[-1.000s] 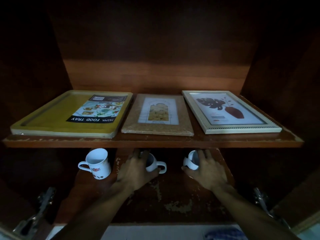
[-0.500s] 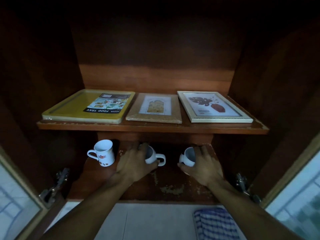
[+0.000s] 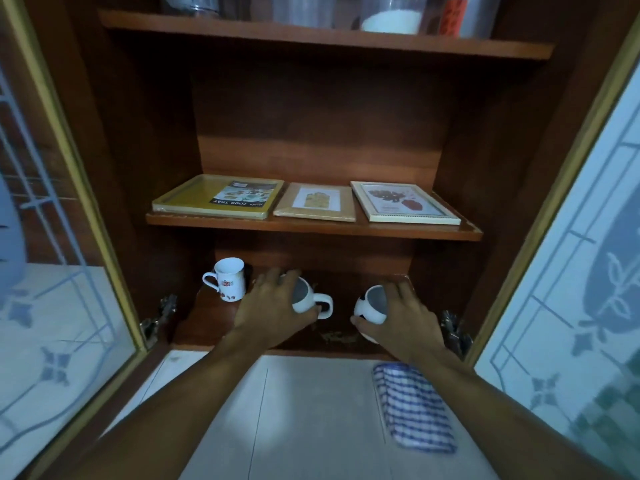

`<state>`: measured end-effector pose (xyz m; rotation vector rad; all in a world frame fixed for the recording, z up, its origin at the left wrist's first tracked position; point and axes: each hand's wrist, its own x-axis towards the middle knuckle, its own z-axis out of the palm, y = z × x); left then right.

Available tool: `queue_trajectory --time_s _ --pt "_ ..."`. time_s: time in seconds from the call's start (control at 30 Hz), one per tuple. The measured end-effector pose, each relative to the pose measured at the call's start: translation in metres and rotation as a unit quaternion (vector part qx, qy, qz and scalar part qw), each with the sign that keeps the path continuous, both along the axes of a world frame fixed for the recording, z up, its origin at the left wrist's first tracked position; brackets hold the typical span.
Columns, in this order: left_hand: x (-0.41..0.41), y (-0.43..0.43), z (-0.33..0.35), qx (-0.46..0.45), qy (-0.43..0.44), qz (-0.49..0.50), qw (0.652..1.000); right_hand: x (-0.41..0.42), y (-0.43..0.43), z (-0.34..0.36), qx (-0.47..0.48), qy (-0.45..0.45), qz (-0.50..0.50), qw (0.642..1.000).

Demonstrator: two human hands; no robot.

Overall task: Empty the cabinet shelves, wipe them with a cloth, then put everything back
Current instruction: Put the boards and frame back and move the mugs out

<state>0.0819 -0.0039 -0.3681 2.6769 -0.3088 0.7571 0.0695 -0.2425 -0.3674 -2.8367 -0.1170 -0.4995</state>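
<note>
The left hand [image 3: 273, 308] is curled over a white mug with a loop handle [image 3: 309, 301]. Its fingers go over the rim and its thumb is below, so it holds the mug. The handle sticks out toward the right hand [image 3: 401, 318]. The right hand wraps round a round white mug with black patches [image 3: 370, 306], fingers on top and thumb underneath. Both mugs tip so their open mouths face the person. They are near each other but apart. I cannot tell if they touch the brown wooden bottom shelf [image 3: 204, 317] or are just above it.

Just left of the left hand, a white mug with brown spots and a red label [image 3: 228, 279] stands upright on that shelf.

Above the hands is a brown wooden middle shelf [image 3: 311, 226]. Three flat things lie on it in a row. A yellow food tray with a paper label [image 3: 194, 200] is above the left hand. A light brown picture frame [image 3: 317, 202] is in the middle. A pale picture frame with a leaf drawing [image 3: 403, 202] is above the right hand.

Higher still, a clear jar of white powder [image 3: 391, 15] stands on the top wooden shelf [image 3: 311, 38].

Under the right arm, a blue and white checked cloth [image 3: 412, 410] lies on pale tiles [image 3: 311, 427]. A frosted glass door stands open beside each arm, the left glass door [image 3: 52, 271] and the right glass door [image 3: 571, 271].
</note>
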Motion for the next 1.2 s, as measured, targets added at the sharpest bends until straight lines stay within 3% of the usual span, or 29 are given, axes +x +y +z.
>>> queue_trajectory --time_s 0.67,1.2 --pt "-0.187 0.064 0.022 -0.005 0.037 -0.010 0.999 -0.194 0.061 0.024 -0.011 0.007 -0.030 0.999" --pt "-0.359 0.077 0.022 -0.004 0.035 0.022 0.999 -0.357 0.083 0.036 -0.027 -0.009 0.005 1.000"
